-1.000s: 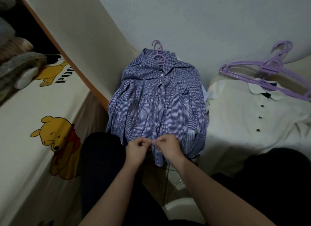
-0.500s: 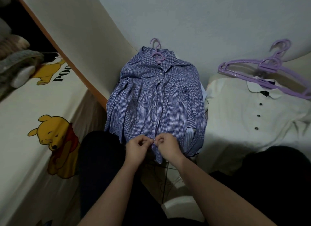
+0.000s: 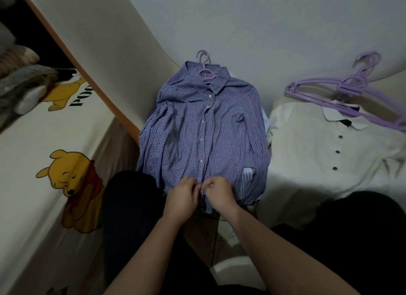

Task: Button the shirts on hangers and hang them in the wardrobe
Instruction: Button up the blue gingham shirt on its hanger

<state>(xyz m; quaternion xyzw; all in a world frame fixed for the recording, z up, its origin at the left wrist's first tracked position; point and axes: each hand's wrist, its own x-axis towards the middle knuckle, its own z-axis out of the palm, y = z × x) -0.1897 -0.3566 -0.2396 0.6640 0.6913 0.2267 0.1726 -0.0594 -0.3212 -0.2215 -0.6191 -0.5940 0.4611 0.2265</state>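
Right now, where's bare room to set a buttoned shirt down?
Bare: the bear-print sheet left of the orange-edged board, between its two bears. Crowded: blue checked shirt and cream shirt nearly touch, striped cloth in the gap; purple hangers lie across the cream shirt's collar.

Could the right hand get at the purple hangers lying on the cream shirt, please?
Probably yes: nothing blocks the way over the cream shirt to the purple hangers, though the right hand pinches the checked shirt.
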